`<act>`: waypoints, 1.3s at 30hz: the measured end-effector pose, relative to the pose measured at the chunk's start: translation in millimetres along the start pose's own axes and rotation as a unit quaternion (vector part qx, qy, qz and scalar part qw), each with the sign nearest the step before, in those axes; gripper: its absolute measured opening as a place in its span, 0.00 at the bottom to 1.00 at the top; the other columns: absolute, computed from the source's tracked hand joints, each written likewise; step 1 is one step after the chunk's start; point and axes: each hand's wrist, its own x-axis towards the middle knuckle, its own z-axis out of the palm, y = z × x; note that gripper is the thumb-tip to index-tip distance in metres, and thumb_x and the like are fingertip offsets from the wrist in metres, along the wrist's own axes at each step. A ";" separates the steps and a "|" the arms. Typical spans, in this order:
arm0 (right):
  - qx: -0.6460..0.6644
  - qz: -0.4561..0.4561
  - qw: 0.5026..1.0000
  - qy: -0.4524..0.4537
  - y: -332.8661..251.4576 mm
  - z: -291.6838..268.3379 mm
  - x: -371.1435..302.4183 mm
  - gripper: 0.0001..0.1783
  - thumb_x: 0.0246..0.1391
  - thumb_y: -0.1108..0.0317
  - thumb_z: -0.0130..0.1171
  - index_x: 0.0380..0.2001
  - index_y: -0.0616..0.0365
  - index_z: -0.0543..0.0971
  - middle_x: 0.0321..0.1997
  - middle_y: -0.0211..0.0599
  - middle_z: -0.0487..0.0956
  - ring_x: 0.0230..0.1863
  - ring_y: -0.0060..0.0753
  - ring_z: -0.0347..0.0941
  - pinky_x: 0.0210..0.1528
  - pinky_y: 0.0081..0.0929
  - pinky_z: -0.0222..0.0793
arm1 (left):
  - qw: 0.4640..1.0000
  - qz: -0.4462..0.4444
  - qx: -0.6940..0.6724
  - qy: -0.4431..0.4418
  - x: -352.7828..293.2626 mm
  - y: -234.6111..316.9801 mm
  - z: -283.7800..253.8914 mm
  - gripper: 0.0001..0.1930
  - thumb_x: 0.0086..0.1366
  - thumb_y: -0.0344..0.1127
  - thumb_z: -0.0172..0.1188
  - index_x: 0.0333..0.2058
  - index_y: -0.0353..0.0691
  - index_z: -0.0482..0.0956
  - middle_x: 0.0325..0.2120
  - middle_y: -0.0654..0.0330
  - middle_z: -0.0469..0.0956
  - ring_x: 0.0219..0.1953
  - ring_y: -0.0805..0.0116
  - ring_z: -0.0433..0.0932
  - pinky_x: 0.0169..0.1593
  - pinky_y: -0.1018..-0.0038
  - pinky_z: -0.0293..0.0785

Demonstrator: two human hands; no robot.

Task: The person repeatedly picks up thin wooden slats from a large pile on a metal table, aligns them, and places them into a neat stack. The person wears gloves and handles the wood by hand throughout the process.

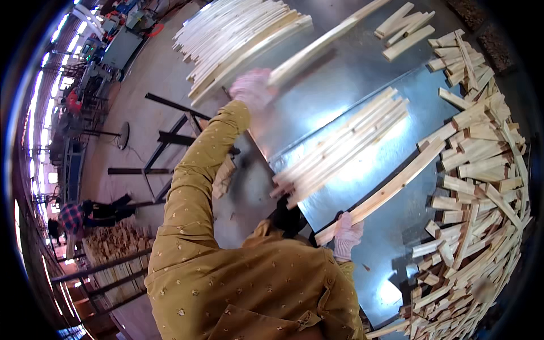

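My left hand (252,89), in a pale pink glove and blurred by motion, is closed at the near end of a long wooden strip (326,44) that slants away across the metal table (334,99). Close to my body, my right hand (347,237), also gloved, grips another wooden strip (396,180) near its lower end. That strip points up and right toward a heap of pieces. Between my hands lies a row of wooden strips (345,144), side by side on the table. The fingers of both hands are partly hidden.
Many narrow strips form a stack (238,37) at the far left of the table. Several short pieces (405,28) lie at the far right. A large jumbled heap of wood pieces (481,170) lines the right side. A dark metal frame (161,141) stands on the floor to the left.
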 end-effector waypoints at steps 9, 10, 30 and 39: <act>-0.413 -0.017 0.910 0.015 -71.3 74.8 -3.5 0.31 0.65 0.44 0.53 0.57 0.60 0.74 0.46 0.51 0.82 0.44 0.51 0.79 0.49 0.41 0.71 | 0.992 -0.044 0.117 -0.020 158.0 -161.3 24.4 0.37 0.59 0.57 0.62 0.64 0.48 0.68 0.65 0.56 0.61 0.70 0.59 0.57 0.67 0.57 0.55; -0.400 -0.011 0.916 0.011 -76.3 81.7 -5.0 0.32 0.66 0.43 0.51 0.58 0.59 0.74 0.46 0.52 0.82 0.44 0.53 0.79 0.49 0.42 0.72 | 0.991 -0.053 0.119 0.006 168.3 -169.5 33.4 0.39 0.59 0.58 0.62 0.66 0.49 0.64 0.68 0.56 0.58 0.71 0.58 0.54 0.69 0.56 0.53; -0.390 -0.275 0.863 0.165 -115.6 83.6 217.7 0.24 0.58 0.52 0.57 0.52 0.56 0.76 0.52 0.50 0.79 0.61 0.57 0.68 0.57 0.47 0.70 | 0.906 0.357 -0.185 -0.131 57.7 207.0 149.1 0.46 0.63 0.59 0.60 0.70 0.38 0.54 0.68 0.42 0.59 0.71 0.51 0.57 0.73 0.54 0.46; 0.054 -0.299 0.953 0.001 -319.6 51.5 189.9 0.38 0.60 0.75 0.60 0.70 0.60 0.56 0.55 0.46 0.74 0.52 0.34 0.72 0.55 0.27 0.73 | 0.717 0.427 -0.546 0.075 55.1 258.2 -87.7 0.42 0.66 0.54 0.61 0.69 0.37 0.55 0.56 0.49 0.75 0.53 0.59 0.78 0.56 0.71 0.72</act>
